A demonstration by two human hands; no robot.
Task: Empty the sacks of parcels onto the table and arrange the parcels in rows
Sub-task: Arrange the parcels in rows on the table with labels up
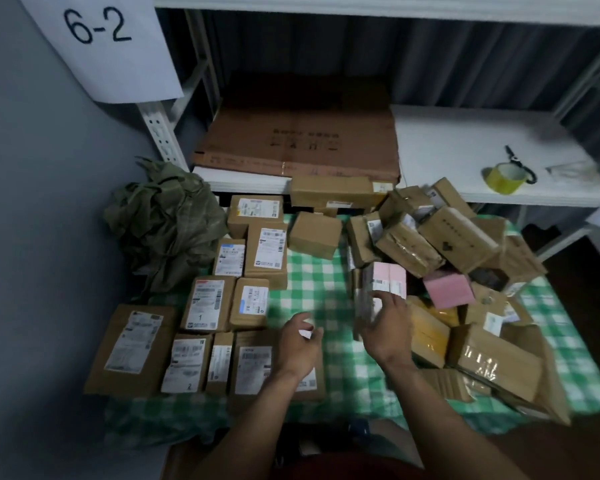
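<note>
Brown cardboard parcels with white labels lie in rows on the left half of the table with the green checked cloth. A loose heap of parcels covers the right half, with a pink box in it. My right hand grips an upright, motion-blurred parcel with a pink labelled face at the heap's left edge. My left hand hovers over the nearest row's right-hand parcel, fingers loosely curled and holding nothing. A crumpled green sack sits at the table's back left.
A white shelf behind the table carries a flat cardboard sheet, a yellow tape roll and scissors. A grey wall with a "6-2" sign bounds the left. An open cardboard box lies at the front right.
</note>
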